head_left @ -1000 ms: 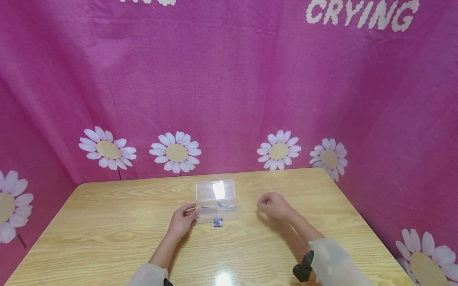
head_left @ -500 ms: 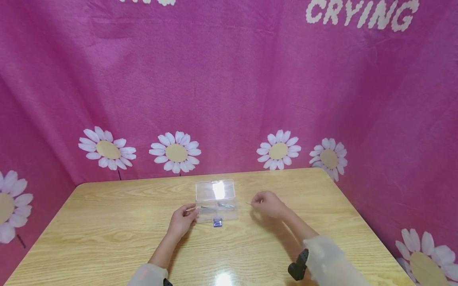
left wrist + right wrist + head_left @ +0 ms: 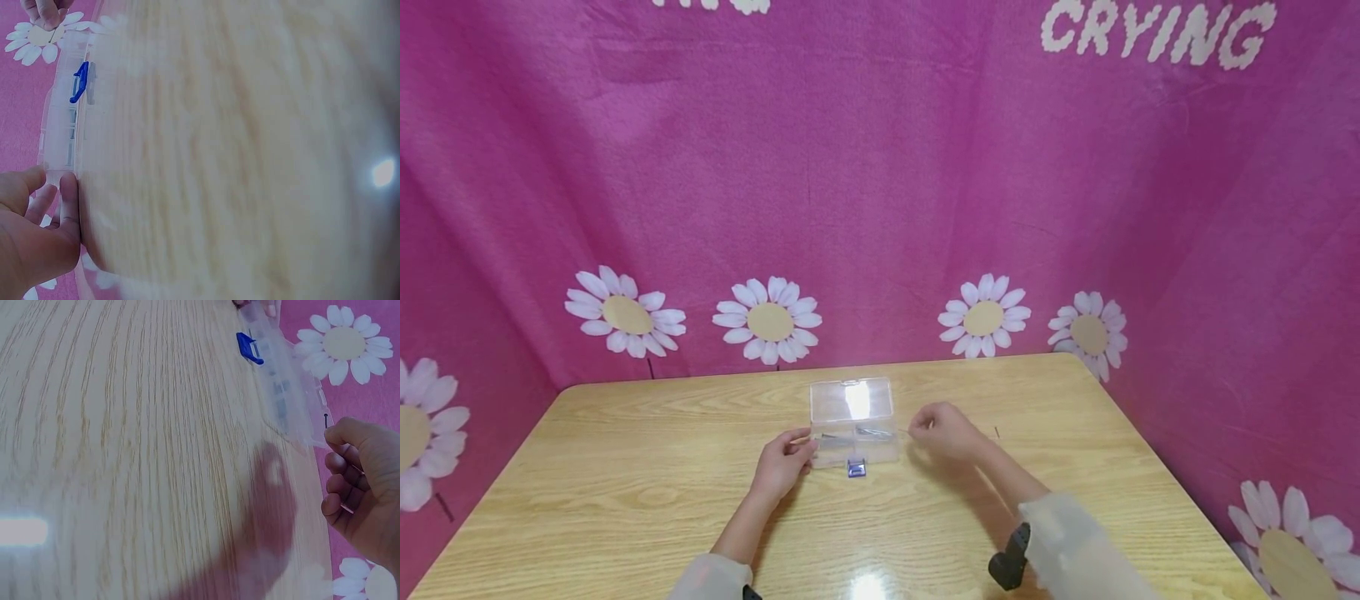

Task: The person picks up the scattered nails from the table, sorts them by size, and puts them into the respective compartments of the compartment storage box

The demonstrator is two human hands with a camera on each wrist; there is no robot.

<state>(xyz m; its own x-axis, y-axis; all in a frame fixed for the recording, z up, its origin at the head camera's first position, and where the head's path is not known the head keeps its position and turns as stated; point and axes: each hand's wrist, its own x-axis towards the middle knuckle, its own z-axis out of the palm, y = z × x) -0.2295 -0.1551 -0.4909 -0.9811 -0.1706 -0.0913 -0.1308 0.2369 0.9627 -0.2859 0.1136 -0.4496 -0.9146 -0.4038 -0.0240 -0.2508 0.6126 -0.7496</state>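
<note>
A clear plastic box (image 3: 876,452) with a blue latch (image 3: 856,467) stands on the table, its clear lid (image 3: 831,402) raised at the back. Thin dark nails (image 3: 874,431) lie in its two rear compartments. At the box's left end, my left hand (image 3: 777,462) rests thumb and fingertips against the wall. My right hand (image 3: 951,431) is just beyond the right end, above the table. Between thumb and forefinger it pinches a nail (image 3: 325,420), headed end showing, which points left toward the box. In the right wrist view, its other fingers are loosely curled.
The wooden table (image 3: 662,467) backs onto a pink curtain (image 3: 880,208) printed with daisies. A small thin dark piece (image 3: 997,432) lies behind the right wrist. Wrist cameras, such as the black one (image 3: 1010,560), sit at both sleeves.
My right hand has moved left with the nail, up to the box's right side. A small dark piece on the table shows behind it now. The left hand and box have stayed put.
</note>
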